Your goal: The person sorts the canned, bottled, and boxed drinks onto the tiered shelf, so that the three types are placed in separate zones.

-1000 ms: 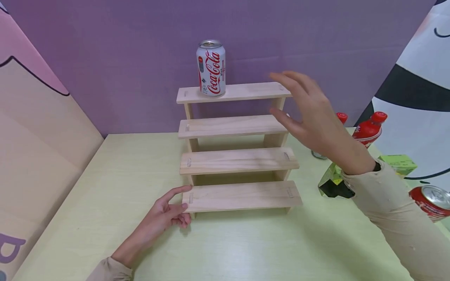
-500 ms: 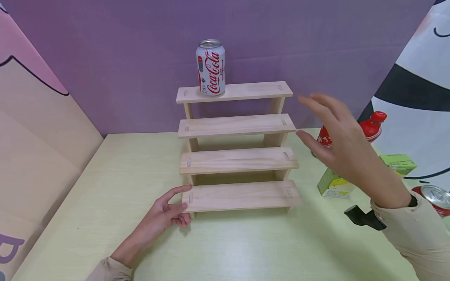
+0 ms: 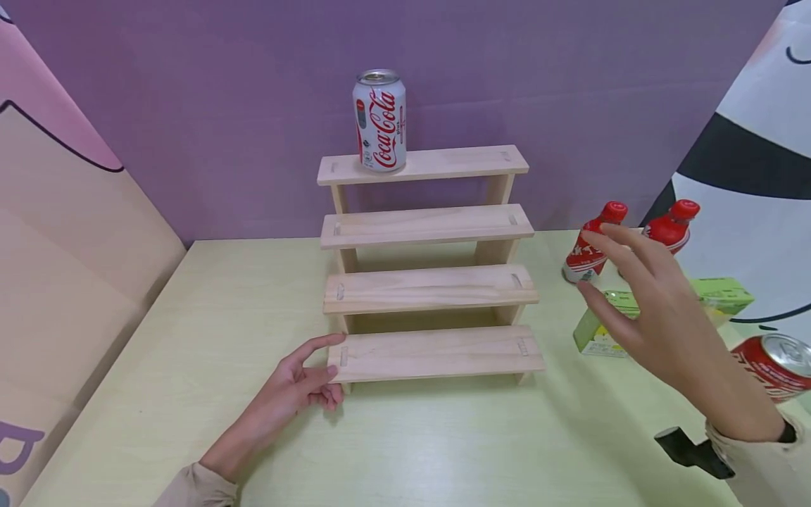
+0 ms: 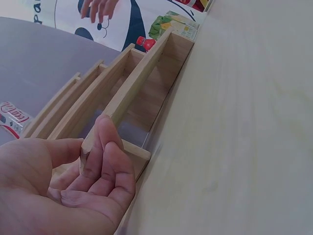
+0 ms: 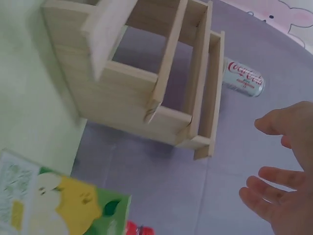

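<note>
A stepped wooden shelf stands on the pale table against the purple backdrop. My left hand grips the left end of its lowest board, fingers curled around the corner in the left wrist view. On the top board, toward the left, a white Coca-Cola can stands upright. To the right of the shelf, my right hand hangs in the air with fingers spread and nothing held. It overlaps a green drink carton in the head view; a red-capped bottle stands just beyond its fingertips.
Another red-capped bottle stands at the back right, partly behind my right hand. A second green carton and a red Coca-Cola can are farther right. A black strap piece sticks out from my right sleeve.
My right hand has moved from beside the top boards down and right toward the bottles and cartons. The left hand keeps its grip on the bottom board; the white can stays put.
</note>
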Demonstrator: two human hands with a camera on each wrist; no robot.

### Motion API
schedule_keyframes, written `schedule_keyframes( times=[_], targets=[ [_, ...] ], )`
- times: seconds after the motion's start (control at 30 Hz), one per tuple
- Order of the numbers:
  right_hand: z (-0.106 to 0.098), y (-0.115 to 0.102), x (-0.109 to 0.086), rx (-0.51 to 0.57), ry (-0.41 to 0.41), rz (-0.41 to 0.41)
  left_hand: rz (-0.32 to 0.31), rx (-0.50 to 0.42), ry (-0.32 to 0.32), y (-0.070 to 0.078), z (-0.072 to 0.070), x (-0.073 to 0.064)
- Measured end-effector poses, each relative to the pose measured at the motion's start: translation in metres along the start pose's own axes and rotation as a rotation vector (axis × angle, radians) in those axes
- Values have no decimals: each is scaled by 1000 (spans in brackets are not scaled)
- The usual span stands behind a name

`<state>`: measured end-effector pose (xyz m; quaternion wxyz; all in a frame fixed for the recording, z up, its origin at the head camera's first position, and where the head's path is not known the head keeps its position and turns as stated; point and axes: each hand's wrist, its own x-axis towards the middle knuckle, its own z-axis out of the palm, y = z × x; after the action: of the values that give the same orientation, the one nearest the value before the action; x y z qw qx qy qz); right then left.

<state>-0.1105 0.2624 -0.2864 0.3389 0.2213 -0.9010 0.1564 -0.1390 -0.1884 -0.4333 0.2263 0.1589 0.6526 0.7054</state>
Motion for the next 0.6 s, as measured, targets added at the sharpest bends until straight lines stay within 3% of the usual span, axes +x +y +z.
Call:
schedule_keyframes(
  times=[0.27, 0.4, 0.6],
  targets=[
    [-3, 16, -40, -20, 88, 70, 8, 7, 0, 1, -1, 0],
    [-3, 27, -58, -21, 150, 155, 7, 13, 6, 1, -1, 0],
    [-3, 43, -78, -75, 170, 271, -10, 11, 12, 0, -1, 0]
  ],
)
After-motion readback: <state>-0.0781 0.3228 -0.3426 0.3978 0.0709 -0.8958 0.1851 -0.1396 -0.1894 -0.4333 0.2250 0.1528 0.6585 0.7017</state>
